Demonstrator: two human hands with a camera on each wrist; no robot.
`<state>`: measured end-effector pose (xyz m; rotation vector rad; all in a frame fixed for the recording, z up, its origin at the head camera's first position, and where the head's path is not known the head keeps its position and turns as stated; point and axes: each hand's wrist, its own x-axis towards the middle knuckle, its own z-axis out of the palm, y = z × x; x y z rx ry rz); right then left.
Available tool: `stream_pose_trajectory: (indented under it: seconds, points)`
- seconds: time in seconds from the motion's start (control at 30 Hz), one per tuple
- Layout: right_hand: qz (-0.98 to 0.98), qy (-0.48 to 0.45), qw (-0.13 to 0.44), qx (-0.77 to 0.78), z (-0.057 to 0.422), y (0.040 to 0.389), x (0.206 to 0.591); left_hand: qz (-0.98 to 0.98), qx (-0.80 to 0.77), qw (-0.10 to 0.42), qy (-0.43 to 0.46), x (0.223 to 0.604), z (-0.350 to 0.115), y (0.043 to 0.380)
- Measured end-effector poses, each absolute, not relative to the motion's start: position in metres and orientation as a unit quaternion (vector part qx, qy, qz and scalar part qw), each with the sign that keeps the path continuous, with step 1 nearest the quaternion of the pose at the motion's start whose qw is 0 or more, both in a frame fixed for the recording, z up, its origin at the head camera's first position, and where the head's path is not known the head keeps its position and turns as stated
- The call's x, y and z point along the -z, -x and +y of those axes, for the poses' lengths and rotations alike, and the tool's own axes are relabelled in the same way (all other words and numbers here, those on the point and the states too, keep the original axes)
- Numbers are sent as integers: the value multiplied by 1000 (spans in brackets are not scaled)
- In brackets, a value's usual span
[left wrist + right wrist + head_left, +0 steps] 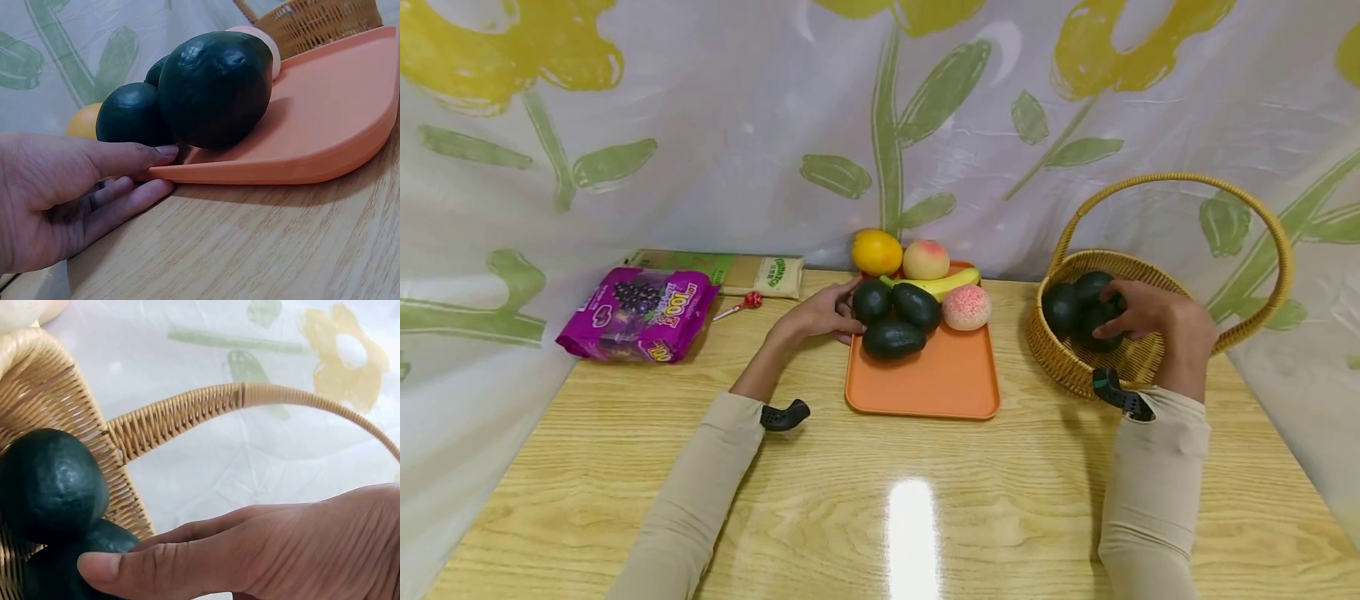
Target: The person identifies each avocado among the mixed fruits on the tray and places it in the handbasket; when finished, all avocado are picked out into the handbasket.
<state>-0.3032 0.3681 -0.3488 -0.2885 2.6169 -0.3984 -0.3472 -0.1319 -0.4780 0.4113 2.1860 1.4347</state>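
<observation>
My left hand point(826, 315) pinches the left rim of the orange tray point(281, 164), thumb over the edge and fingers beneath. Several dark green avocados point(892, 340) lie on the tray, close beside the thumb. Behind and beside them are a banana point(942, 286), two peaches point(967, 307) and a yellow-orange fruit point(877, 252). Over on the right, my right hand point(1163, 321) reaches into a wicker basket point(1060, 360) and grips a dark avocado point(59, 575), its thumb lying across the skin. Other avocados point(53, 484) sit against it inside the basket.
The basket's tall handle point(1273, 225) arches over the right wrist. At the back left lie a purple snack bag point(640, 315), a flat green and tan packet point(752, 273) and a red lollipop point(751, 300). A flowered curtain point(737, 125) hangs behind the wooden table point(820, 500).
</observation>
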Motion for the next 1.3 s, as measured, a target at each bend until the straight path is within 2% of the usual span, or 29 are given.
stream_pose_trajectory:
  seconds: [0.67, 0.83, 1.07, 1.3]
  points:
    - [963, 115, 207, 131, 355, 291, 326, 791, -537, 253, -147, 478, -133, 347]
    - [966, 139, 183, 118, 348, 288, 320, 789, -541, 253, -144, 478, -131, 347]
    - [963, 208, 128, 114, 315, 286, 309, 790, -542, 243, -155, 475, -133, 347]
    - [933, 290, 148, 152, 257, 281, 301, 784, -548, 245, -157, 477, -128, 348]
